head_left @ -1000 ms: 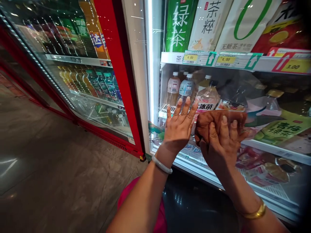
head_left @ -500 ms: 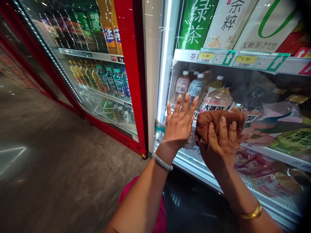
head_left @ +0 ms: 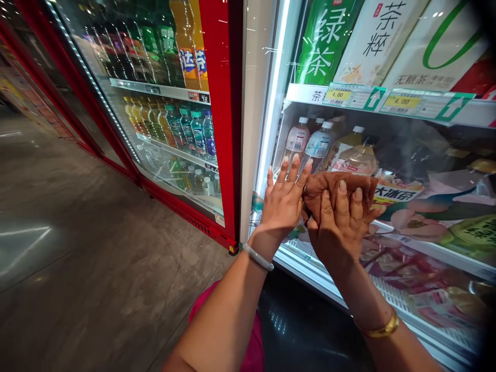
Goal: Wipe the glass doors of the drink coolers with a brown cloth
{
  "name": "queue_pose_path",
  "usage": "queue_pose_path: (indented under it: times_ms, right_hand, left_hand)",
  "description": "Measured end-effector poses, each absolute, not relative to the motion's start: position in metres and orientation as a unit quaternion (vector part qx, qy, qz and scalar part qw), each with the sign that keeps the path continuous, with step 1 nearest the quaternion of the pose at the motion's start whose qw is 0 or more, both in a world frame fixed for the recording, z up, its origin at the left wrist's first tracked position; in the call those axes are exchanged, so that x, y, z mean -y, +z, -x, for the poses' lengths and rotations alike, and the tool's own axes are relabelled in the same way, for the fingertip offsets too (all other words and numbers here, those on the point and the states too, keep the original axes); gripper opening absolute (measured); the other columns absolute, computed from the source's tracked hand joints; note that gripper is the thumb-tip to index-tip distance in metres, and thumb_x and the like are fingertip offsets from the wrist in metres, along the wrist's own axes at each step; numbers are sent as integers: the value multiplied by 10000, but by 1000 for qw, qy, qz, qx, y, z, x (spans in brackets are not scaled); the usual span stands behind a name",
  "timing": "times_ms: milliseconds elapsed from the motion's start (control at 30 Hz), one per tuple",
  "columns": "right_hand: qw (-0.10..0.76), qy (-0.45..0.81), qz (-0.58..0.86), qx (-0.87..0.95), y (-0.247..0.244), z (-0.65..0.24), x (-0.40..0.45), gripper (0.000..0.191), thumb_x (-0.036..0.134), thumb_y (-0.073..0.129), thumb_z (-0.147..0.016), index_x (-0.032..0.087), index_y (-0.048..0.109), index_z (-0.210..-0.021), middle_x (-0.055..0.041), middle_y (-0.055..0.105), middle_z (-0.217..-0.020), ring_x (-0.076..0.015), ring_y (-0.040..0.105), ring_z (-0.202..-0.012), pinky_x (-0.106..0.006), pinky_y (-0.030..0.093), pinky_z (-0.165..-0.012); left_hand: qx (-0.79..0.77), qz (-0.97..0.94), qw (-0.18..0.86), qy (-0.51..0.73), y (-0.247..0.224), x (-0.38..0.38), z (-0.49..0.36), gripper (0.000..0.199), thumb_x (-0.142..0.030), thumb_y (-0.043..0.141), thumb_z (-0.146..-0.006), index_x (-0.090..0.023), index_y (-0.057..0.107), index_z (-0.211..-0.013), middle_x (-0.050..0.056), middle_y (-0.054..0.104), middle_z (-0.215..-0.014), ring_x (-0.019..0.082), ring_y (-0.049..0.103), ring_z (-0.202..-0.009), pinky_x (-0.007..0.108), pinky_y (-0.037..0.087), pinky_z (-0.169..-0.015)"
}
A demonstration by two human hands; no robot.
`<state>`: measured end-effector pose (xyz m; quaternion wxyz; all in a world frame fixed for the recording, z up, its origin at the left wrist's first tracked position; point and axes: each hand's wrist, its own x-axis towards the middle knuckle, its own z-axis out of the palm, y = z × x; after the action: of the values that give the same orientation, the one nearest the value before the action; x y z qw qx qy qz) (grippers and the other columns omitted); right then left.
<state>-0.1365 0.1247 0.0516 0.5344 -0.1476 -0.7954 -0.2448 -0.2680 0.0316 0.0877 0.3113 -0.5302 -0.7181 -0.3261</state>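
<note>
A brown cloth (head_left: 341, 188), folded and wrinkled, lies under my right hand (head_left: 343, 222), which presses it flat against the glass door (head_left: 411, 137) of a lit drinks fridge. The fingers of that hand lie over the cloth, and a gold bangle circles the wrist. Beside it, my left hand (head_left: 284, 201) rests on the glass with fingers spread and nothing held; its wrist wears a pale bangle. Behind the glass, just above my left fingertips, stand a pink-labelled bottle (head_left: 297, 139) and a blue-labelled bottle (head_left: 320, 144).
Green and white cartons (head_left: 387, 41) fill the upper shelf, above price tags (head_left: 354, 96). To the left stands a red-framed fridge (head_left: 220, 124) with bottled drinks. Grey floor (head_left: 96, 268) stretches below it; a dark, shiny base (head_left: 294, 325) lies under the nearer fridge.
My right hand and the cloth have slid left across the glass, closer to my left hand. My left hand stays spread on the door. The view has shifted slightly.
</note>
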Motion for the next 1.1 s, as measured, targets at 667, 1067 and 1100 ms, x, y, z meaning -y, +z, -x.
queue_pose_path:
  times_ms: [667,1067,1100]
  right_hand:
    - [527,-262,128,798,44,113,-139,784,421,622,-969,138,329,-1638,-246,356,-1668,-411,204,-1611,-791,167,-1219]
    - [508,-269,133,807,12,113,-135,776,412,635,-967,114,345,-1622,-250,457,-1608,-348,189,-1626,-727,201,-1253]
    - [504,-269,137,809,8,102,-139,796,421,651,-959,116,339,-1625,-254,445,-1615,-357,194,-1624,-730,198,-1251]
  left_hand:
    - [727,531,336,-276,66,-24,283,607,-349,353,-1090,-213,248,-1673,101,195,-1764,238,50,-1655,557,55,-1342]
    - [715,525,344,-306,41,-44,271,769,-283,435,-1028,-111,80,-1688,172,135,-1761,284,37,-1649,579,98,-1341]
    - [710,529,351,-303,41,-45,267,746,-296,430,-1039,-120,105,-1688,164,155,-1760,275,43,-1649,567,97,-1345]
